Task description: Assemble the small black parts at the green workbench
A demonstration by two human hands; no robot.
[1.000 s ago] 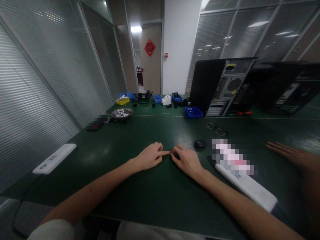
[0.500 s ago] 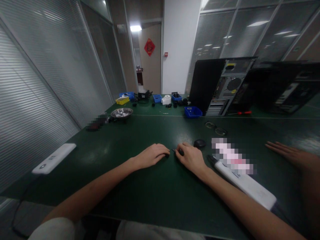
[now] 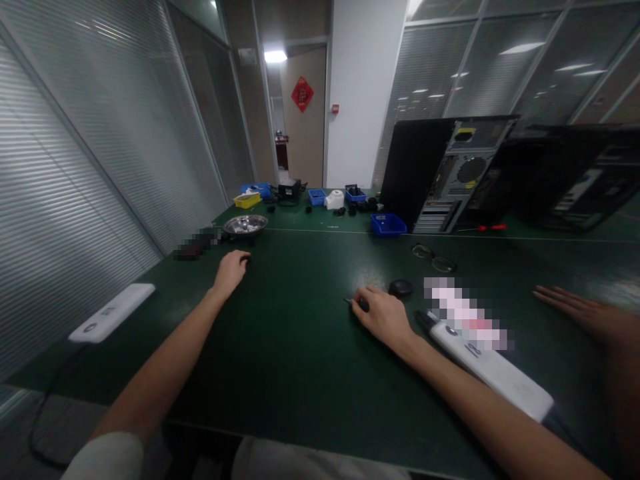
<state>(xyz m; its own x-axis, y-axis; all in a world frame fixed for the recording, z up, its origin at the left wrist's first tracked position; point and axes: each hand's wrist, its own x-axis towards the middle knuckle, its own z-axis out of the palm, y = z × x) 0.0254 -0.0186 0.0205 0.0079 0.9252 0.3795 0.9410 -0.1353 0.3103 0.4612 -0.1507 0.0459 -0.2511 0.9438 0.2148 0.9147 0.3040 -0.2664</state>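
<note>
My left hand (image 3: 231, 267) is stretched far forward over the green table (image 3: 300, 360), fingers curled downward, a short way in front of a metal bowl (image 3: 245, 225). What is under its fingers is hidden. My right hand (image 3: 381, 313) rests on the table near the middle, closed around a small dark tool (image 3: 357, 304) whose thin tip sticks out to the left. A small black rounded case (image 3: 401, 287) lies just beyond that hand.
A white power strip (image 3: 493, 370) lies along my right forearm, another (image 3: 111, 311) at the left edge. Another person's hand (image 3: 580, 313) lies flat at right. Glasses (image 3: 433, 258), a blue bin (image 3: 388, 224), open computer cases (image 3: 450, 173) and small parts bins stand farther back.
My left hand left its place beside my right hand and reached forward and left toward the metal bowl. My right hand stayed put, still holding the small tool.
</note>
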